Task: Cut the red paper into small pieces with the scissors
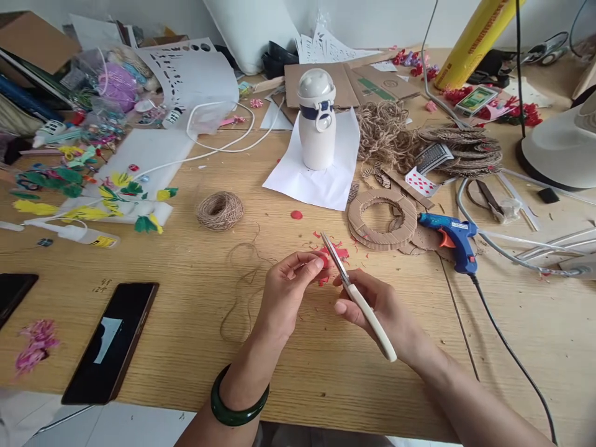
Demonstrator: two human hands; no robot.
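Note:
Between the thumb and fingers of my left hand [291, 292] is a small red piece [322, 259], partly hidden by the fingertips; its material I cannot make out. My right hand [377, 307] grips scissors [358, 298] with white handles, their blades pointing up and away beside the red piece. The blades look closed or nearly so. Beyond and below the fingers, red scraps [342, 253] are scattered on the wooden table. A red disc [296, 215] lies a little farther off. A ball of twine [220, 210] sits to the left, its loose strand curling near my left wrist.
A white bottle [317, 139] stands on white paper [279, 180]. To the right are cardboard rings [358, 217] and a blue glue gun [459, 239] with a trailing cord. Yellow-green cutouts [109, 195] and a phone [112, 341] lie left.

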